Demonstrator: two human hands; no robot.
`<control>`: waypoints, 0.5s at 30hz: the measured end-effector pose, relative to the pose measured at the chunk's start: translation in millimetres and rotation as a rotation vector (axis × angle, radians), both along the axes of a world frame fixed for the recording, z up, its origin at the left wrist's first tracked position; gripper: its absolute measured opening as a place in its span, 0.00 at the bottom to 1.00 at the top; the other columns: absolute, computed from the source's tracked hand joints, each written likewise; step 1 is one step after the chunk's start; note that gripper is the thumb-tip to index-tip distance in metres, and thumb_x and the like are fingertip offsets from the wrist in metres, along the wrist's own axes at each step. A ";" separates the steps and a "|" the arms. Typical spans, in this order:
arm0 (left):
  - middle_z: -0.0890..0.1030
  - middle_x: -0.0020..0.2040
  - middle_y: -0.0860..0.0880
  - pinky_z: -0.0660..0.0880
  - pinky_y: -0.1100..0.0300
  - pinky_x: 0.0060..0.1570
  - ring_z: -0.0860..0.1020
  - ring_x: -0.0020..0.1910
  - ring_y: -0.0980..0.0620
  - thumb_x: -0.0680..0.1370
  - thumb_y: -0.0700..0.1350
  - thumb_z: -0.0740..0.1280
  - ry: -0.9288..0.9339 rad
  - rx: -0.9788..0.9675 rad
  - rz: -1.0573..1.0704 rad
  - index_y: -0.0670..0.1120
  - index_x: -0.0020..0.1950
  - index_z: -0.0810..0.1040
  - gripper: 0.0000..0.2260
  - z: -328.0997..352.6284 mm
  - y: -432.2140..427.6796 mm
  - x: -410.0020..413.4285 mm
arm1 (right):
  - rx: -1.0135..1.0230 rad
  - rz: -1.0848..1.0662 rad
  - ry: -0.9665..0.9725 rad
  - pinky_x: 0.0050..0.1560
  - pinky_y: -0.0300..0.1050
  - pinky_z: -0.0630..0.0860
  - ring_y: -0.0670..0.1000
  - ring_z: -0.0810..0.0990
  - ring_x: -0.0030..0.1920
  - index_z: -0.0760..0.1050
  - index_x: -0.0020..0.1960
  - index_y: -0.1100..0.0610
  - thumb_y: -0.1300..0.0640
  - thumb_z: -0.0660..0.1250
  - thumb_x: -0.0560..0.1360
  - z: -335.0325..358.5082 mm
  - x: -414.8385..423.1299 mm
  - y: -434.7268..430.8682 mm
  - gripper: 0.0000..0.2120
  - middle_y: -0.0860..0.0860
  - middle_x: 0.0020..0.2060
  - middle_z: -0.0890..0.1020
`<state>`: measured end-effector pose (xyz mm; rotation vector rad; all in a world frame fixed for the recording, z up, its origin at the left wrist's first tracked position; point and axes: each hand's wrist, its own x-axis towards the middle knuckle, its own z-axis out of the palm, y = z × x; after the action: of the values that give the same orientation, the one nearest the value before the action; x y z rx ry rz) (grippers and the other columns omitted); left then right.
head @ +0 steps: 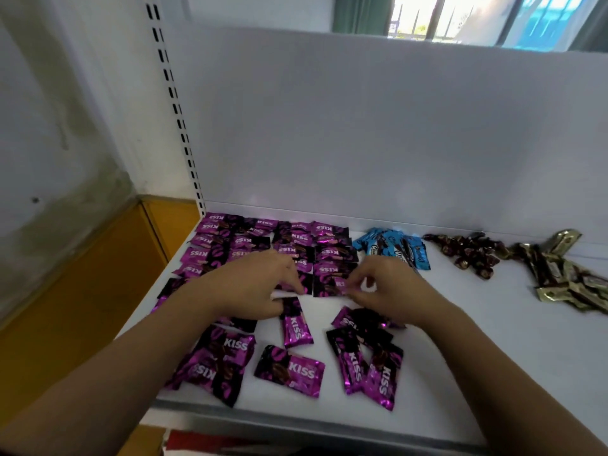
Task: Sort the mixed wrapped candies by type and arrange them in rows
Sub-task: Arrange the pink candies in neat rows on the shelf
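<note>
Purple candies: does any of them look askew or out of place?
Yes. The back rows lie tidy, but the near purple candies lie at mixed angles, some overlapping. The blue candies are heaped, not in rows.

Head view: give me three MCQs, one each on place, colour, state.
1. The pile of blue wrapped candies lies: A) right of the purple candy rows, by the white back panel; B) at the front edge; C) left of the rows.
2. Loose foil candies nearest the white shelf's front edge are: A) gold; B) blue; C) purple-and-black.
3. That purple type is: A) all in rows; B) partly in rows; C) all loose.
A: beside the rows, at the panel. C: KISS wrappers lie there. B: rows at the back, loose ones in front.
</note>
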<state>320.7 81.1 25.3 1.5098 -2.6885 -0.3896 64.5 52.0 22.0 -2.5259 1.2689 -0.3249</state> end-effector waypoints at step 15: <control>0.81 0.46 0.52 0.73 0.52 0.55 0.76 0.46 0.52 0.77 0.56 0.66 -0.137 -0.157 -0.077 0.50 0.53 0.80 0.12 -11.6 22.2 -8.5 | 0.221 -0.188 0.230 0.55 0.42 0.77 0.43 0.76 0.50 0.80 0.57 0.48 0.42 0.71 0.72 3.2 -6.0 37.7 0.17 0.44 0.52 0.80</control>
<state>312.2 103.4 13.8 1.4435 -2.8098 -0.0774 58.5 89.8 25.2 -2.3127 1.5391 0.0681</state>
